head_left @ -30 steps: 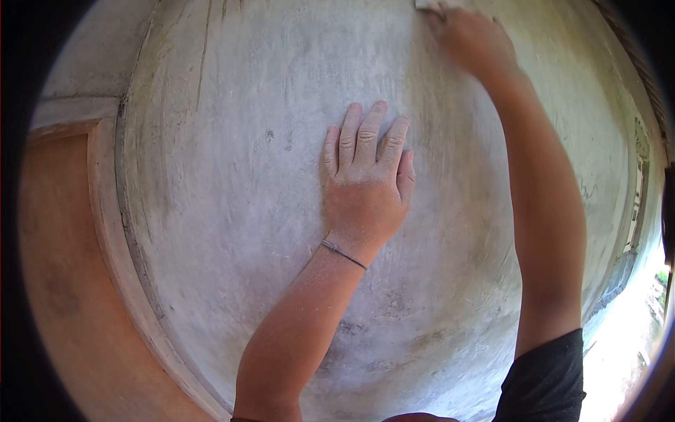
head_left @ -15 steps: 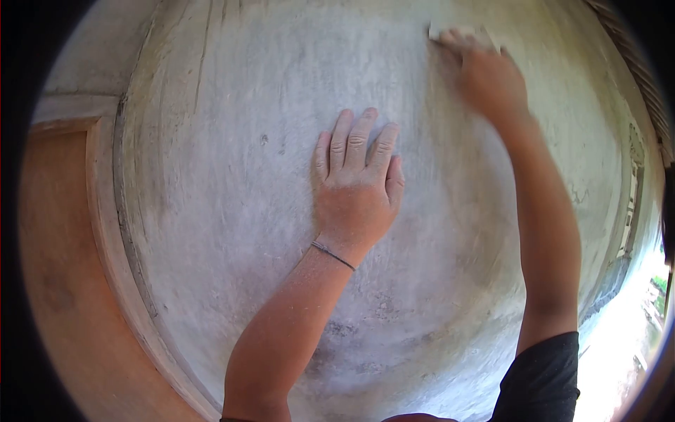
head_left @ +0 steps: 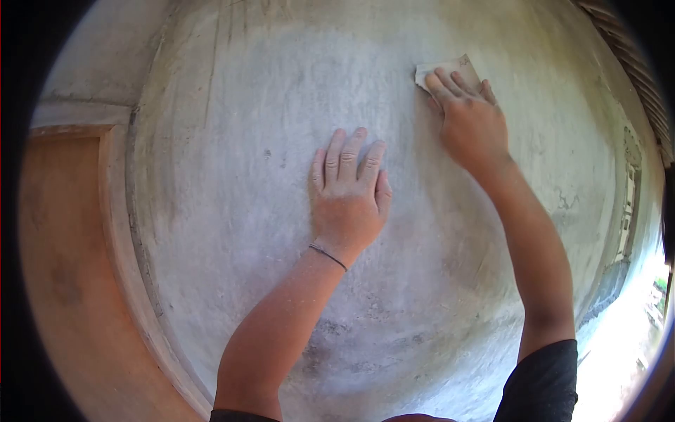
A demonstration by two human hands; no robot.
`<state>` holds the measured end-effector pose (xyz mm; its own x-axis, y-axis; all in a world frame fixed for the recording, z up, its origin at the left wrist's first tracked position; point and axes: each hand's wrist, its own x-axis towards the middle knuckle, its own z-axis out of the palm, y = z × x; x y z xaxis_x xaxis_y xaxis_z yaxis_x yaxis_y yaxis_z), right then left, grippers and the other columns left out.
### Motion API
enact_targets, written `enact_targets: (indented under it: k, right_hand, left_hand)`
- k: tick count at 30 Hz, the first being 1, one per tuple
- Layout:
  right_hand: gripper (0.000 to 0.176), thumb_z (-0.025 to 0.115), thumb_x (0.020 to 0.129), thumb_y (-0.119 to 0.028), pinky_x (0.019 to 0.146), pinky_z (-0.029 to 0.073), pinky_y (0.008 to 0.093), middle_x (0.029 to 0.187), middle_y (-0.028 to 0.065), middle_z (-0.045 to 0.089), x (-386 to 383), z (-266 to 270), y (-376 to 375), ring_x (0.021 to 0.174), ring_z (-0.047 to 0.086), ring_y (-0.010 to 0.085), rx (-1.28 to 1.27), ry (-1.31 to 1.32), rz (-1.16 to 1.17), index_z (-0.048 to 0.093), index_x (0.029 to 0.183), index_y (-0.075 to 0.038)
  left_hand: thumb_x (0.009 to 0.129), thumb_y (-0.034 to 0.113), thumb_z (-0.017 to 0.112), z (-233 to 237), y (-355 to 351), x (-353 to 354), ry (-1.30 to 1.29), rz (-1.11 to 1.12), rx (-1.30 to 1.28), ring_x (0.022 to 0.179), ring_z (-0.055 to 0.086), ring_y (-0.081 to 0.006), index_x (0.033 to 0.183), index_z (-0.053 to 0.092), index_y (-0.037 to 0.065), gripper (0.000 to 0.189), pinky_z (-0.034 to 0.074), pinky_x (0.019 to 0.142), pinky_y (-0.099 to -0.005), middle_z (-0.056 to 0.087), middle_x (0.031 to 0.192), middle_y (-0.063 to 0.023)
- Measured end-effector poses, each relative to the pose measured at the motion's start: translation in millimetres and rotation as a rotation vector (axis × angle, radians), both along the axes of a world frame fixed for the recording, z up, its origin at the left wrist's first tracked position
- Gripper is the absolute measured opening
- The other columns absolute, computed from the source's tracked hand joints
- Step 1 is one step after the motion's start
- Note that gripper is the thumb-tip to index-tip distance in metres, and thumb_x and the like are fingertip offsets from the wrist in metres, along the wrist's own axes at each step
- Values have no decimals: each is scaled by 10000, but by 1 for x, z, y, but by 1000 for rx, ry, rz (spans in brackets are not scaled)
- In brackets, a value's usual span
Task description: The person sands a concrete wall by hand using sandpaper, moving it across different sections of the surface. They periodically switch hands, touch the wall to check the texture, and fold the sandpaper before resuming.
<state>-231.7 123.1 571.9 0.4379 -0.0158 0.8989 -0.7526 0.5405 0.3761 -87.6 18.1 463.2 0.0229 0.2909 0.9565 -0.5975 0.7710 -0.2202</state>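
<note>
My left hand (head_left: pixel 348 200) lies flat against the grey plastered wall (head_left: pixel 232 211), fingers stretched upward and whitish with dust. A thin dark band circles that wrist. Higher up and to the right, my right hand (head_left: pixel 470 119) presses a folded piece of sandpaper (head_left: pixel 470 69) to the wall. The pale backing of the sandpaper, with a small dark print at its top corner, shows above and beside the fingers. Its face against the wall is hidden, and so is part of my right thumb.
A brown wooden door (head_left: pixel 67 246) in a pale frame (head_left: pixel 116 211) stands at the left. On the right are a vent opening (head_left: pixel 626 211) in the wall and the roof's underside (head_left: pixel 636 77). Bright daylight enters at the lower right.
My right hand has moved down the wall with the sandpaper, and more of the sheet shows. My left hand stays at the same place on the wall; the view has tilted up slightly.
</note>
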Motion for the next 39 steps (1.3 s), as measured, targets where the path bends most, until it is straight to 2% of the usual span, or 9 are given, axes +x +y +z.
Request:
enact_targets:
  k: [8, 14, 17, 22, 24, 26, 29, 35, 39]
  right_hand:
    - [349, 363, 957, -313, 967, 398, 469, 1258, 98, 561, 29, 122, -4, 1057, 585, 310, 122, -312, -56, 574, 1201, -179]
    - [292, 449, 926, -276, 1034, 332, 513, 1301, 24, 534, -8, 0, 21, 1191, 502, 239, 40, -147, 31, 555, 1180, -181]
    - [295, 428, 934, -283, 1045, 322, 508, 1283, 36, 547, -14, 26, 25, 1197, 497, 243, -62, -132, -136, 551, 1181, -178]
    - [363, 374, 958, -376, 1013, 359, 509, 1232, 75, 573, 7, 123, 31, 1136, 536, 281, 109, -697, -49, 551, 1228, -212]
    - [357, 376, 963, -356, 1041, 329, 507, 1289, 45, 542, -1, 81, 19, 1156, 530, 270, 0, -293, -244, 543, 1245, -215]
    - [306, 383, 955, -306, 1070, 294, 518, 1296, 31, 539, -7, 21, 16, 1216, 489, 247, -36, -149, -91, 554, 1179, -186]
    - [301, 390, 953, -313, 1087, 277, 509, 1300, 5, 537, 0, 14, 15, 1243, 466, 242, -33, -242, -67, 562, 1163, -183]
    - [294, 381, 943, -286, 990, 371, 489, 1256, 82, 556, 16, 118, 12, 1155, 525, 296, 57, -467, -49, 561, 1140, -163]
    - [313, 367, 956, -300, 1009, 364, 480, 1177, 83, 609, -18, 39, 11, 1181, 511, 272, -102, 63, -134, 552, 1176, -175]
  left_hand:
    - [856, 207, 525, -2, -2, 2, 17, 12, 5, 1290, 367, -322, 1237, 530, 112, 393, 267, 1063, -500, 462, 1323, -119]
    - [848, 215, 527, -3, -1, 0, -31, 2, 4, 1298, 355, -323, 1245, 525, 109, 411, 258, 1067, -502, 449, 1335, -128]
    - [847, 223, 526, 0, -2, 2, -26, 13, 1, 1300, 351, -323, 1248, 525, 109, 418, 258, 1065, -505, 444, 1337, -132]
    - [843, 243, 530, -2, 0, -1, -31, 46, 3, 1299, 349, -330, 1259, 523, 111, 437, 258, 1062, -511, 437, 1337, -141]
    - [841, 255, 533, -3, 1, -2, -25, 64, -7, 1300, 343, -337, 1271, 516, 116, 452, 258, 1060, -514, 433, 1339, -145]
    - [842, 260, 532, -3, 2, -1, -37, 52, -2, 1299, 344, -340, 1275, 514, 119, 455, 259, 1057, -517, 433, 1338, -146]
    - [842, 267, 533, -2, 1, 0, -32, 35, 2, 1297, 345, -344, 1277, 515, 125, 458, 260, 1054, -519, 436, 1336, -146]
    - [840, 276, 538, -5, -1, 0, -25, 8, -19, 1299, 340, -342, 1265, 527, 131, 450, 259, 1052, -523, 436, 1331, -143]
    - [838, 285, 542, -3, -1, 1, -43, -13, -18, 1291, 345, -344, 1254, 539, 152, 437, 259, 1050, -528, 435, 1331, -131]
